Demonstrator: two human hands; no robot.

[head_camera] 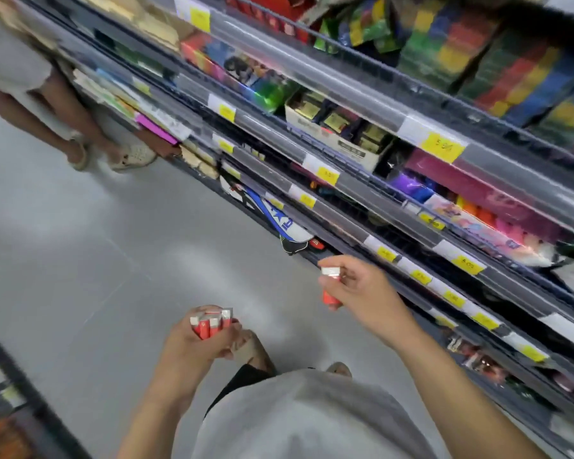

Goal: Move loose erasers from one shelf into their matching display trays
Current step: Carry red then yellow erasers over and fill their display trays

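— While both hands are full, how far along is it?
— Midway, I'd say. The left hand (198, 339) grips a bunch of red erasers (211, 323); the right hand (355, 288) pinches one eraser (329, 286) near the shelves (411, 283).
— Any trays filled?
— Can't tell.

two hands (193, 339), about five red erasers (210, 324).
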